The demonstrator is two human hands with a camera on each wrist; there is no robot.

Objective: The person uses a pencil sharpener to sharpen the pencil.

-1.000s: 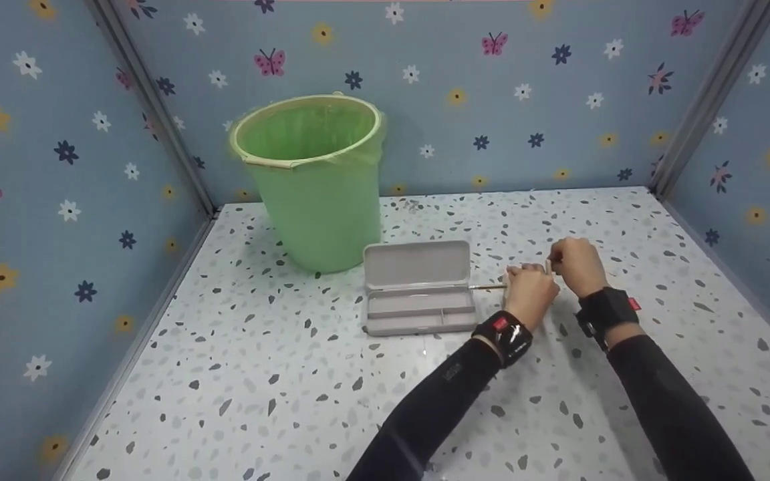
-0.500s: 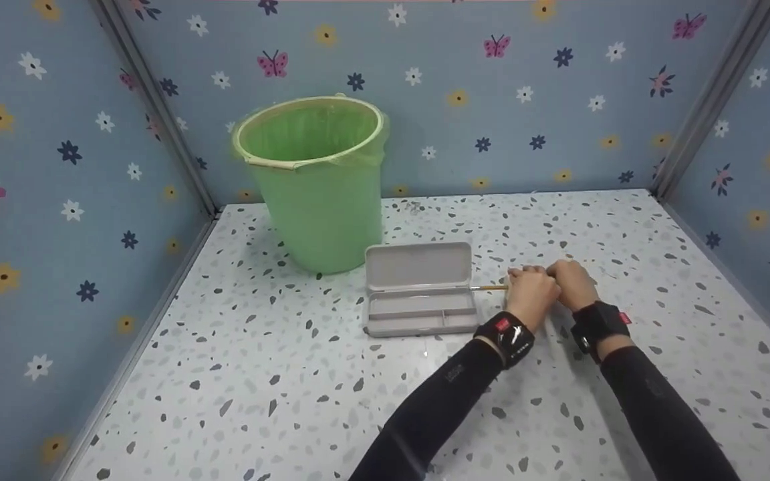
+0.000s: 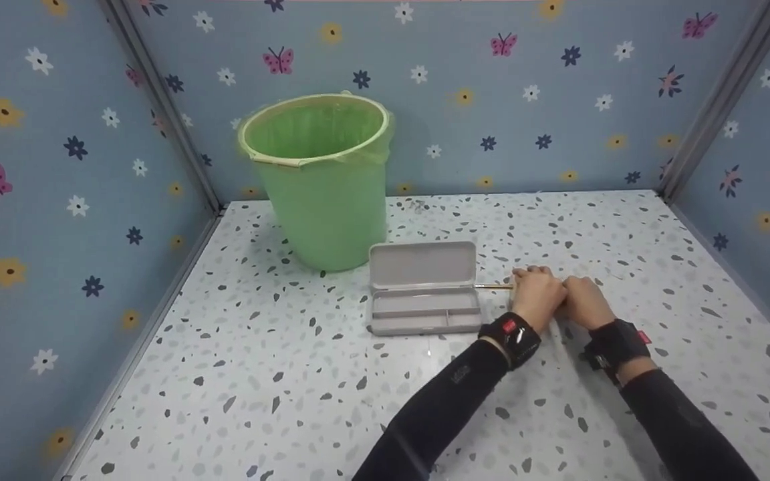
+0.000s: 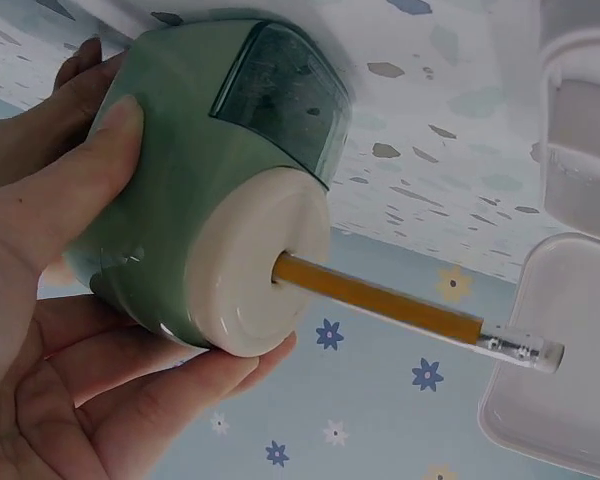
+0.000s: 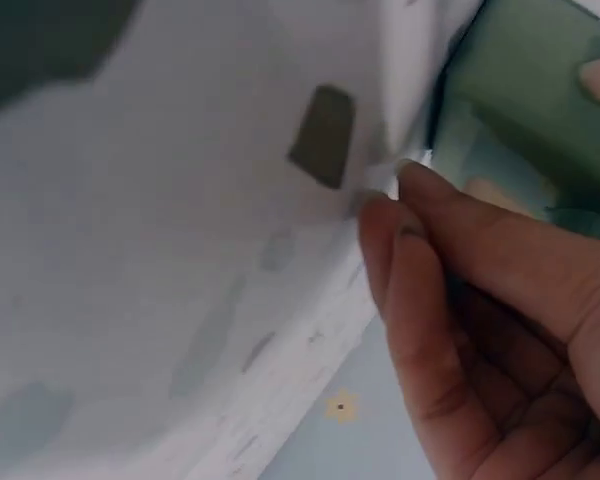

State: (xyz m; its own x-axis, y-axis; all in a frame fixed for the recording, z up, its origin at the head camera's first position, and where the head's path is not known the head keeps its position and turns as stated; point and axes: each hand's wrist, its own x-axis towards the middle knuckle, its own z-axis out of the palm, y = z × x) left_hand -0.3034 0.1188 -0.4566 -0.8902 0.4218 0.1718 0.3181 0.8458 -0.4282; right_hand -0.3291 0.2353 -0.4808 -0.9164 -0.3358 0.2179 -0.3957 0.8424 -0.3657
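Observation:
A green pencil sharpener (image 4: 170,150) with a cream front and a clear dark window is gripped by my left hand (image 3: 537,294), thumb on one side and fingers on the other. A yellow pencil (image 4: 380,297) sticks out of its front hole, the eraser end outward. In the head view the pencil points left, toward an open pencil case. My right hand (image 3: 585,302) is at the sharpener's back, thumb and forefinger pinched together in the right wrist view (image 5: 480,300). They pinch the sharpener's crank handle, mostly hidden by the fingertips.
The pale grey pencil case (image 3: 423,267) lies with its lid raised, just left of my left hand. Behind it on the left stands a green bin (image 3: 331,214) with a liner. Flowered panels (image 3: 465,120) enclose the speckled table (image 3: 278,414) at the back and both sides.
My right hand has come down and closer to my left hand, as the crank handle turned. My left hand stays on the sharpener, and the pencil remains in the hole.

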